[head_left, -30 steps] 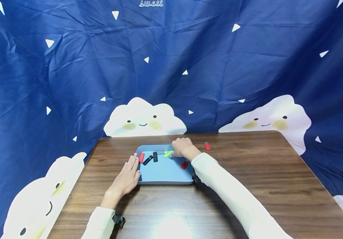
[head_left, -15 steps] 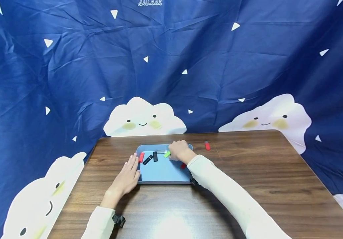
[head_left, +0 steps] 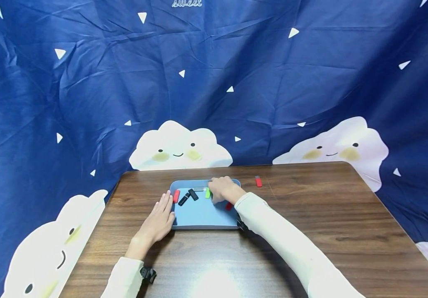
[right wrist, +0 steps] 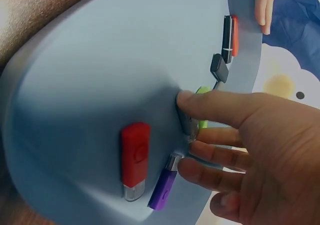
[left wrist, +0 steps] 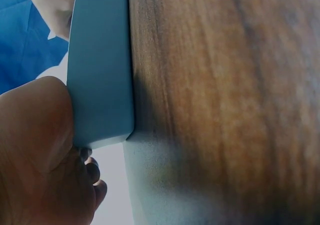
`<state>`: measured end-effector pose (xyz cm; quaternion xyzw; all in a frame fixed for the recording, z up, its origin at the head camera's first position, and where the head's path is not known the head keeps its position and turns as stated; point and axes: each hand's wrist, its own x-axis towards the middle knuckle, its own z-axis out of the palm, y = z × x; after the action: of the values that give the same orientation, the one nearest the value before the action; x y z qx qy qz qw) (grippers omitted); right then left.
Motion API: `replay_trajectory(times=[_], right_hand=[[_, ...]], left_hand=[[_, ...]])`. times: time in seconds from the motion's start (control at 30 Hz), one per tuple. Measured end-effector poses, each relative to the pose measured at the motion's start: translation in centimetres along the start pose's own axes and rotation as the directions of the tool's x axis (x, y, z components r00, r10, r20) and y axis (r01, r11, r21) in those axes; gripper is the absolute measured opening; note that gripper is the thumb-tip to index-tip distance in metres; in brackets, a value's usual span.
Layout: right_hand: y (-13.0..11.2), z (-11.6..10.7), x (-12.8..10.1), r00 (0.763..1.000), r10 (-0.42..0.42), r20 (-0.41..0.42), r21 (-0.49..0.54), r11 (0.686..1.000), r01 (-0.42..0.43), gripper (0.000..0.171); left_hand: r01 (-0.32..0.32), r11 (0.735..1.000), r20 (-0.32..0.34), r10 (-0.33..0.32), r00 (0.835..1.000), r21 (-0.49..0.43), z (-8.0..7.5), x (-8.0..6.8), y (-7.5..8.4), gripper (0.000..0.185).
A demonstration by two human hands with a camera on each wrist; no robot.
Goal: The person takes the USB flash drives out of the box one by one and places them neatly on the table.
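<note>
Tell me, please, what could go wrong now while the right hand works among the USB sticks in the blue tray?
The right hand touches the green stick close to the tray's far rim; a push could flip it over the blue tray.
Its fingers crowd the purple stick and the red stick, so those may get knocked aside.
The left hand only rests flat against the tray's side, so the tray might slide.

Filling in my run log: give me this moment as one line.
left hand: flat against blue tray edge | right hand: fingers on green USB stick in tray | one red stick on table
</note>
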<state>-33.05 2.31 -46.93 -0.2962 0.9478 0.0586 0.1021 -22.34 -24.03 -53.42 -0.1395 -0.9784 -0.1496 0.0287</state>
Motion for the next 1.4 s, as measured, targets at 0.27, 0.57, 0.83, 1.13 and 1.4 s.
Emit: replay_trajectory(times=[0.27,0.57,0.83,1.13,1.4], right_hand=[[0.5,0.5,0.2,1.000,0.011,0.008,0.030,0.999,-0.012,0.045],[0.9,0.9,0.3,1.000,-0.008,0.004,0.040,0.999,0.008,0.042],[1.1,0.9,0.4,0.998,-0.053,-0.022,0.046,0.997,0.054,0.038],[1.7,0.5,-0.2,0.995,-0.086,-0.058,0.051,0.995,0.089,0.037],[2.3,-0.1,-0.6,0.989,-0.105,-0.103,0.041,0.993,0.110,0.037]], left_hand=[[0.003,1.000,0.010,-0.002,1.000,-0.018,-0.1,0.0,0.2,0.063],[-0.004,1.000,-0.002,0.004,1.000,-0.022,-0.1,-0.1,0.2,0.063],[-0.036,0.998,-0.035,0.034,0.999,-0.049,0.2,-0.1,0.0,0.063],[-0.029,0.998,-0.025,0.028,0.999,-0.051,0.3,-0.1,-0.2,0.063],[-0.020,1.000,-0.020,0.019,1.000,-0.024,0.2,-0.1,-0.2,0.063]])
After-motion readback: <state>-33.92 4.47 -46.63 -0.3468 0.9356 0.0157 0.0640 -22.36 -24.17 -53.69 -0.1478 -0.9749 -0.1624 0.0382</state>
